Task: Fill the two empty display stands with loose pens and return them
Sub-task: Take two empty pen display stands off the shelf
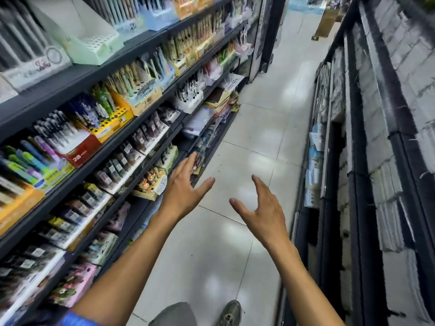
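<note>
An empty pale green display stand [94, 44], its top full of bare pen holes, sits on the upper left shelf. I cannot make out a second empty stand. My left hand [186, 187] reaches forward over the aisle with fingers straight, holding nothing, close to the lower shelf edge. My right hand [261, 208] is held out beside it, fingers spread and relaxed, also empty. Stands full of pens [131, 90] line the left shelves. I see no loose pens.
Dark shelving [77, 170] on the left carries several rows of stationery boxes. Another dark shelf unit [367, 161] with white stacked goods runs along the right. A pale tiled aisle floor [254, 142] runs between them. A cardboard box [327, 22] stands at the far end.
</note>
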Demonstrator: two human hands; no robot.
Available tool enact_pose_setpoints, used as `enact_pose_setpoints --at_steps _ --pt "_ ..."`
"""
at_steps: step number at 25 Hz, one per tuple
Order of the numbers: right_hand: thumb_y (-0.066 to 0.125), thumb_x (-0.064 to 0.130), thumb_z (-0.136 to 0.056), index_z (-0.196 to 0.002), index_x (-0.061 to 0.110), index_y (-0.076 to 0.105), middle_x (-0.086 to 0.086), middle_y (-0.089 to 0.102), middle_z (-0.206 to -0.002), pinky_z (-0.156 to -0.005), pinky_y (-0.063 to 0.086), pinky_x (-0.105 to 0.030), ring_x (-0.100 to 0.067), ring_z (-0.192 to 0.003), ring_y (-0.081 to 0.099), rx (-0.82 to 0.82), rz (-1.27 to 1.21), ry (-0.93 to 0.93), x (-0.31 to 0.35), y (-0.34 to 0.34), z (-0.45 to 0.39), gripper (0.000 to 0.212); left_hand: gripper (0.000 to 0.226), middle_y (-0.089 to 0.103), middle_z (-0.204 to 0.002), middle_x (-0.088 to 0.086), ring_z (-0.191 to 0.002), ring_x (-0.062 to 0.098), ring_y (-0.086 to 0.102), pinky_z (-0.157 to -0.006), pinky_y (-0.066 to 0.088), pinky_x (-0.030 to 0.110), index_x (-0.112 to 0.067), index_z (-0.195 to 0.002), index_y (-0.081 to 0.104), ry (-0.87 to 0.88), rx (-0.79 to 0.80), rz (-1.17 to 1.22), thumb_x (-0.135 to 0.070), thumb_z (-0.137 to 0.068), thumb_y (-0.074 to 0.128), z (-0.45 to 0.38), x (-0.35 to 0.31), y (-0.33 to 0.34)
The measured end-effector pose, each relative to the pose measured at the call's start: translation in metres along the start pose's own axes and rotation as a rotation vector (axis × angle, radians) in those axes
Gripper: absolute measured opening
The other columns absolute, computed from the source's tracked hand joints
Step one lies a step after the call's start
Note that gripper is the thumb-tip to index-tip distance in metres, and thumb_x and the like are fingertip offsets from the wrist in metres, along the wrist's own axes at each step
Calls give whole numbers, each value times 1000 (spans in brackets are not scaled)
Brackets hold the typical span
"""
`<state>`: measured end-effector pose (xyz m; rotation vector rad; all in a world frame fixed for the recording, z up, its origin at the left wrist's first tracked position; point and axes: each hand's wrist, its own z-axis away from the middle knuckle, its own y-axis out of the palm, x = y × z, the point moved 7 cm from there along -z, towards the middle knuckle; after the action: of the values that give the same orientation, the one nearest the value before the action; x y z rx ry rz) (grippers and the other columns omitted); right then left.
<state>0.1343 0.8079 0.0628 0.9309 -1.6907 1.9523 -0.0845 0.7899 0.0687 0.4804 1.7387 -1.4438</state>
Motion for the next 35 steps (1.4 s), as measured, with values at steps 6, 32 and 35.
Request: enact_pose_setpoints --at_steps 6,32,35 --pt "61 62 -86 -154 33 22 11 32 -158 -111 33 -37 -18 -141 35 36 -19 -18 -12 -13 -99 84 81 25 -163 -5 -149 14 23 -119 24 36 -33 -156 24 -45 -64 -28 -52 -89 65 -82 -12 17" --pt "62 57 -89 -152 29 27 2 34 -158 -106 33 -31 -18 -143 33 454 55 -508 145 124 -461 78 74 26 -162 -10 -148 11 24 -118 29 48 -42 -154 23 -427 -461 93 -53 -91 62 -331 99 -53" --pt "62 57 -88 -153 24 29 -2 38 -155 -109 37 -37 -22 -141 36 536 24 -588 158 136 -476 80 75 25 -162 -10 -148 12 21 -120 25 46 -38 -155 22 -456 -530 34 -50 -92 61 -334 89 -60"
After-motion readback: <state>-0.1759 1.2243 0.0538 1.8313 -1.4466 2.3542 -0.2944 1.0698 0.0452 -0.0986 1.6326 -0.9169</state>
